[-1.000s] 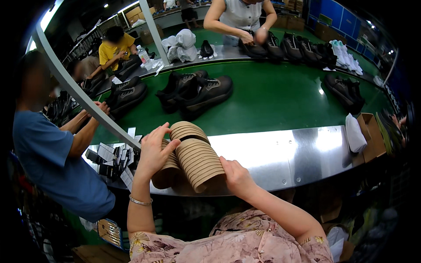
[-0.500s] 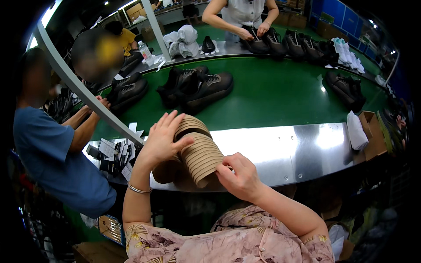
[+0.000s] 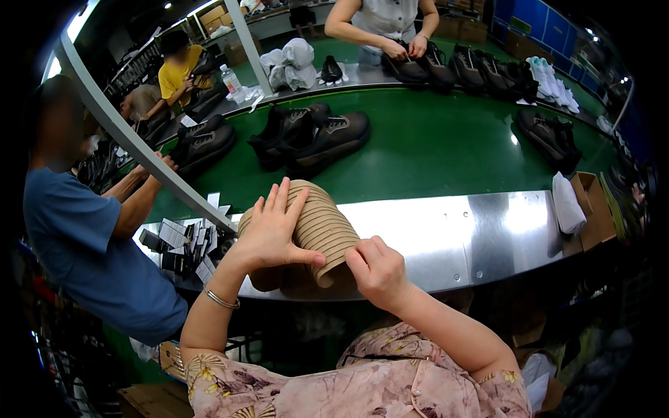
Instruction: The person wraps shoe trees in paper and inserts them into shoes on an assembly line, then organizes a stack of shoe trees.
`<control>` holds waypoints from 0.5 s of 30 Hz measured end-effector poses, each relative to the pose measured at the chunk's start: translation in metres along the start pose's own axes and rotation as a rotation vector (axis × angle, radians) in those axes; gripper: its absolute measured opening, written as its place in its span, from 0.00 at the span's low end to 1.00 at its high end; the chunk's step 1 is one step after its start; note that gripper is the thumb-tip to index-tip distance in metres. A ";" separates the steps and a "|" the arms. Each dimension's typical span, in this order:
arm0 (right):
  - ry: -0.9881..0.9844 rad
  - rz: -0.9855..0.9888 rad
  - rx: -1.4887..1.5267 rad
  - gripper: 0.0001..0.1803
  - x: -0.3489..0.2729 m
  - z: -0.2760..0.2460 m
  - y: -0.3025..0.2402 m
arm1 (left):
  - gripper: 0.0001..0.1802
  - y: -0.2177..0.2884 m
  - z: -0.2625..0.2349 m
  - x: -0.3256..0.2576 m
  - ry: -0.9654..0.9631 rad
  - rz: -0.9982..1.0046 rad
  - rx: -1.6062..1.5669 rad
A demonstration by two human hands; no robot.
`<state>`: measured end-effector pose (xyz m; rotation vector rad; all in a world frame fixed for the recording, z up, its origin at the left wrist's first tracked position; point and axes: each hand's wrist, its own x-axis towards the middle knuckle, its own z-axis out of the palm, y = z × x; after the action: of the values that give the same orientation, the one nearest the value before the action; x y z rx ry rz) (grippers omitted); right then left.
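A stack of curved brown cardboard pieces (image 3: 326, 224), nested in ridges, lies on the near metal edge of the bench. Across its left side rests my left hand (image 3: 273, 233), fingers stretched out and thumb pointing toward the stack's near end. My right hand (image 3: 382, 275) is closed in a pinch at the near right edge of the stack, on the rim of a cardboard piece; its fingertips are partly hidden. More brown cardboard (image 3: 268, 279) shows under my left wrist, mostly covered.
Dark shoes (image 3: 327, 143) stand on the green belt (image 3: 432, 157) beyond the stack. Small labelled cards (image 3: 185, 244) lie at left by a grey post (image 3: 132, 143). A white bundle (image 3: 568, 203) and an open carton (image 3: 592, 209) sit at right. Co-workers handle shoes left and across.
My left hand has slid nearer along the stack, and the dark gap between its far pieces has closed. My right hand has moved slightly right. At far left, a yellow-shirted person is now unobstructed.
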<state>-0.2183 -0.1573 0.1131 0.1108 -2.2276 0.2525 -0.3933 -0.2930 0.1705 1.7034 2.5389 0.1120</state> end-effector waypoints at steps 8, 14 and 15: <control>-0.038 -0.056 0.008 0.07 -0.005 -0.011 -0.003 | 0.70 0.002 0.000 0.001 0.018 -0.010 0.001; -0.102 -0.008 -0.021 0.11 -0.043 -0.034 0.011 | 0.68 -0.001 0.003 0.004 0.009 -0.018 -0.004; -0.098 0.002 -0.059 0.13 -0.044 -0.040 0.016 | 0.67 -0.002 0.000 0.004 -0.005 -0.023 0.006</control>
<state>-0.1632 -0.1337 0.1002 0.0910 -2.3307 0.1855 -0.3966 -0.2899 0.1705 1.6737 2.5573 0.0990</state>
